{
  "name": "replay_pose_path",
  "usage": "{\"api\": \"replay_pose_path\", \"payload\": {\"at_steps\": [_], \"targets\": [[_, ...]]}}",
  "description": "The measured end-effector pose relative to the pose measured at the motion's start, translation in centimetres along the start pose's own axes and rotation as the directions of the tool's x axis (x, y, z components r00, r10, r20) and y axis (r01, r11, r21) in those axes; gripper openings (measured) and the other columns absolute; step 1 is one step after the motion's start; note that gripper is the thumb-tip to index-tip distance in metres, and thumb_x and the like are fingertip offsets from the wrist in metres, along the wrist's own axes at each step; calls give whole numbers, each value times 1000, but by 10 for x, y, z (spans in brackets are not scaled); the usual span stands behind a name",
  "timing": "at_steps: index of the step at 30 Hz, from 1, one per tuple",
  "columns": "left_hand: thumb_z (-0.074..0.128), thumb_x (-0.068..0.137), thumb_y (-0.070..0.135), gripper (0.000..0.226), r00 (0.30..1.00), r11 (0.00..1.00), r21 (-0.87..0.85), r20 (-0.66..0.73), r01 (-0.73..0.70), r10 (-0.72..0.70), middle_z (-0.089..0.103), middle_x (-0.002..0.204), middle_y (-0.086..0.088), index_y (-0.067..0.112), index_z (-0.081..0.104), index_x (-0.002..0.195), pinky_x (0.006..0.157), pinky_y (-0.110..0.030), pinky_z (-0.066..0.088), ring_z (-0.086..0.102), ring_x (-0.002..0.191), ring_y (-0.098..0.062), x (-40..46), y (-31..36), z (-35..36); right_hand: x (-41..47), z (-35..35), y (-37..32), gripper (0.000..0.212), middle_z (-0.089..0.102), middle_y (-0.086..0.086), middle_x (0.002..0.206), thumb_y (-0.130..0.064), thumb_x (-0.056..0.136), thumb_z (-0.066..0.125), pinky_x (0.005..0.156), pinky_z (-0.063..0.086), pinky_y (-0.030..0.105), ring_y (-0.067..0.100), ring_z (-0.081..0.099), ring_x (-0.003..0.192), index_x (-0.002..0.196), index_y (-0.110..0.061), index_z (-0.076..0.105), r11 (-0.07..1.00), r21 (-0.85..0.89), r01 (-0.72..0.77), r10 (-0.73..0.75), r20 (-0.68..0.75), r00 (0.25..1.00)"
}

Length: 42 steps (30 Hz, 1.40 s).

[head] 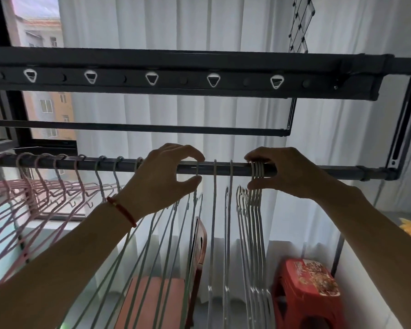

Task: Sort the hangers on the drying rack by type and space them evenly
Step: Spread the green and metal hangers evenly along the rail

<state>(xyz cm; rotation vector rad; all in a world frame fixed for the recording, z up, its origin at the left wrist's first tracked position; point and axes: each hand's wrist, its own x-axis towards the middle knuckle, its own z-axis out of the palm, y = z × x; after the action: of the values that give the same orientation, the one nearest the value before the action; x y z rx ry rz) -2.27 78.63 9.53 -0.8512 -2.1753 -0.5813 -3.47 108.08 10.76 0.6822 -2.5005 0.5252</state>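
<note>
Red stool [306, 288], printed top, writing unreadable

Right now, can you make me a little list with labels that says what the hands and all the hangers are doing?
rail: dark metal rod running left to right
left hand: left hand pinches the hook of one pale green wire hanger
right hand: right hand grips a tight bunch of white hangers
pink hangers: pink plastic hangers spread out at the far left
between the hands: two pale hangers hang apart
below: red plastic stool
wrist: red cord bracelet on the left arm
</note>
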Motion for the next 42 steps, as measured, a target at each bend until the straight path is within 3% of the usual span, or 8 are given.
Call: {"api": "replay_pose_path", "payload": {"at_steps": [6,12,18,24,32,42], "targets": [[76,82,29,30,1000,1000,-14,-11,-20,20,67,111,18,28,68,110,97,-21,42,57,111,-4,-1,8,5,-2,-4,2,66,69,-12,106,-50,66,85,88,53,17,4,66,99,123,-24,63,1000,-2,7,-7,2,1000],[77,81,24,30,1000,998,-60,2,-25,26,66,108,19,26,69,110,97,-32,51,60,108,-5,-1,9,14,-2,-2,-3,64,69,-11,106,-53,68,80,87,53,19,6,66,98,122,-23,64,998,-38,42,-42,2,999],[73,85,28,35,1000,997,-74,4,-11,11,65,116,19,28,64,118,97,-16,43,57,111,0,-3,11,15,1,6,-6,61,68,-9,105,-53,71,81,88,56,37,11,65,96,122,-24,65,997,-32,73,-75,-50,996],[72,85,28,35,1000,999,-43,-4,-12,12,66,116,17,26,63,119,93,-8,34,55,112,-1,-1,12,19,5,11,-9,64,68,-10,103,-58,71,77,84,57,38,9,66,92,125,-27,66,995,-42,93,-96,-72,993],[68,84,33,33,999,999,21,-8,-42,42,66,111,13,28,62,115,95,-25,44,55,112,-8,12,12,31,1,7,-5,67,70,-7,112,-45,74,83,93,56,31,7,68,100,132,-22,58,997,-43,63,-65,-39,997],[67,84,36,32,998,999,-1,-13,-54,54,66,116,13,28,63,116,99,-33,47,56,114,-10,21,16,39,-6,-4,4,62,68,-8,116,-36,77,83,97,52,27,7,65,107,132,-21,58,1000,-3,12,-12,19,1000]]}}
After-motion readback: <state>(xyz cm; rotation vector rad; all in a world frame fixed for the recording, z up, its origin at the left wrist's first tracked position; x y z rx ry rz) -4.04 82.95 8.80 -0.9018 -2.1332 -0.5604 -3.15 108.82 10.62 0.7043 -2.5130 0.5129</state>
